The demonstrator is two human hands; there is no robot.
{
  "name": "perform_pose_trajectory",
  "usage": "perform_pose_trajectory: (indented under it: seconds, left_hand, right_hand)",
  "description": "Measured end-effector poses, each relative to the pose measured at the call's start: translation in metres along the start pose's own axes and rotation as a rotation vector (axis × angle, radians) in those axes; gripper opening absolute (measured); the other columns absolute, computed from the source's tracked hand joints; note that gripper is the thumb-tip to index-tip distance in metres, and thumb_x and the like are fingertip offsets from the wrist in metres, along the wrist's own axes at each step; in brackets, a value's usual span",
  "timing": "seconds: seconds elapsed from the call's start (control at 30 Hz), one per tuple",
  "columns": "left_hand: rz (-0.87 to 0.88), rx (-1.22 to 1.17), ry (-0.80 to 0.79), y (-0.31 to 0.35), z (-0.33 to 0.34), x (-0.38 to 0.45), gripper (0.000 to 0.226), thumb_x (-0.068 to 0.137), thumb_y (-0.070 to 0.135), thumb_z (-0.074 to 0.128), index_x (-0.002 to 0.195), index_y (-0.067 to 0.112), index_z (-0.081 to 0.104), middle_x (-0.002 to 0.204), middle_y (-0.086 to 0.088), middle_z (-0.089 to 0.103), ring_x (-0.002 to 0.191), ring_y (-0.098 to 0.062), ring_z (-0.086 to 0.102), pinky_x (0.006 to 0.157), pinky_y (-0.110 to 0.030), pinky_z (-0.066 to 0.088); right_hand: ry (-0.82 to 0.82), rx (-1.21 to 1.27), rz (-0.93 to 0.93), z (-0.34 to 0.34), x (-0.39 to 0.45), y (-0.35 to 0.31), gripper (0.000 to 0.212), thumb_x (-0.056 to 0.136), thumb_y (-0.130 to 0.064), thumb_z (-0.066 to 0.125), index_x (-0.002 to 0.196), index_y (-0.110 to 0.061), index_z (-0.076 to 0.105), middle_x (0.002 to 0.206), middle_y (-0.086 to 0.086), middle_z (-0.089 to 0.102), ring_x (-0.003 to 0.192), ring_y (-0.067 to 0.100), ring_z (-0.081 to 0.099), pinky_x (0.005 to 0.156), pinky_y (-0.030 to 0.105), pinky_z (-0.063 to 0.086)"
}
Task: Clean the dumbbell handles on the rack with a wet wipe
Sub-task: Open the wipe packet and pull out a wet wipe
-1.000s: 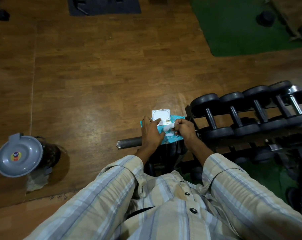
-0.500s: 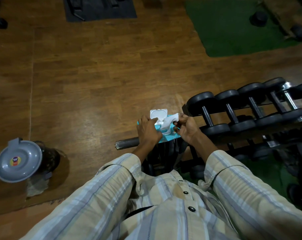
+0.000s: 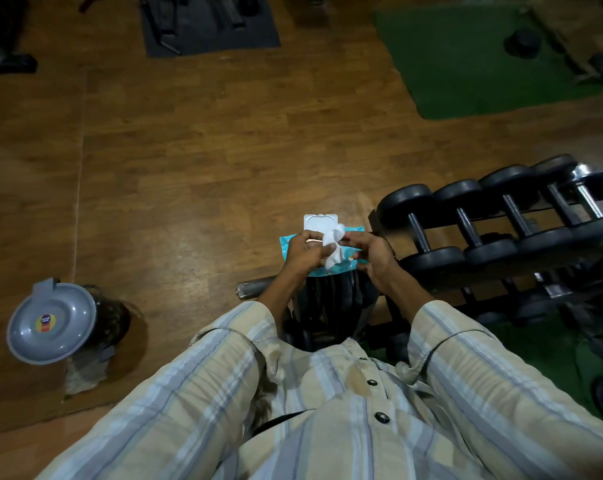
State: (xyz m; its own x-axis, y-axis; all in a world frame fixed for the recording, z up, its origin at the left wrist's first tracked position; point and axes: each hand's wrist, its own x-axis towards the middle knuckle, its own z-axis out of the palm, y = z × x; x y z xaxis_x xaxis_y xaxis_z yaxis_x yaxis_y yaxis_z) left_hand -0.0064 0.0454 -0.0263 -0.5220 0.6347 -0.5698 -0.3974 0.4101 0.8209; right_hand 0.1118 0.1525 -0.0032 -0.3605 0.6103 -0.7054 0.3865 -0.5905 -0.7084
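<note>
I have the wet wipe (image 3: pixel 332 249) pinched in both hands, left hand (image 3: pixel 302 252) and right hand (image 3: pixel 376 258), seemingly clear of the open pack (image 3: pixel 322 252); the dumbbell handles (image 3: pixel 418 232) lie rightward on the rack (image 3: pixel 374 223), nearer my right hand, long axes running away from me.

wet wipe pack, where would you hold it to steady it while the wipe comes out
Press down on the teal wet wipe pack from above, on the flat soft face beside the opening. The white flip lid stands open at the far end and the wipe is rising mid-pack, so keep off both.
</note>
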Motion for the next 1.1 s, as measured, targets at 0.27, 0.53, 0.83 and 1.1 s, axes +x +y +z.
perform_pose_trajectory:
  seconds: [0.27,0.53,0.83,1.1]
  left_hand:
    - [0.014,0.188,0.027,-0.052,-0.011,0.063,0.026,0.076,0.022,0.071,0.099,0.014,0.079,0.102,-0.005,0.079,0.098,-0.026,0.073,0.097,-0.049,0.058]
    - [-0.089,0.662,0.027,0.009,-0.009,0.034,0.035,0.100,0.012,0.047,0.127,-0.002,0.065,0.136,-0.020,0.064,0.128,-0.034,0.059,0.098,-0.033,0.048]
    - [-0.274,0.642,0.042,0.004,-0.003,0.020,0.049,0.096,0.018,0.053,0.141,-0.002,0.051,0.139,-0.020,0.059,0.117,-0.037,0.065,0.080,-0.035,0.057]
    - [-0.190,0.390,0.097,-0.006,-0.008,0.021,0.030,0.075,0.015,0.063,0.102,0.005,0.067,0.114,-0.021,0.071,0.100,-0.034,0.071,0.065,-0.037,0.058]
  right_hand:
    - [-0.080,-0.479,-0.070,0.009,0.014,0.002,0.023,0.096,-0.016,0.057,0.116,-0.023,0.068,0.109,0.001,0.070,0.088,0.018,0.059,0.072,0.033,0.044]
    - [-0.113,-1.056,-0.248,0.012,0.016,0.006,0.040,0.088,0.001,0.050,0.113,-0.014,0.078,0.131,0.005,0.069,0.125,0.025,0.059,0.100,0.026,0.044]
    - [-0.164,-1.262,-0.225,-0.006,0.005,0.012,0.030,0.077,-0.017,0.060,0.097,-0.035,0.073,0.107,-0.001,0.071,0.095,0.023,0.064,0.084,0.031,0.054]
    - [-0.101,-0.784,-0.257,-0.003,0.002,0.031,0.034,0.082,0.008,0.059,0.095,-0.015,0.080,0.082,-0.001,0.070,0.078,0.016,0.064,0.068,0.024,0.047]
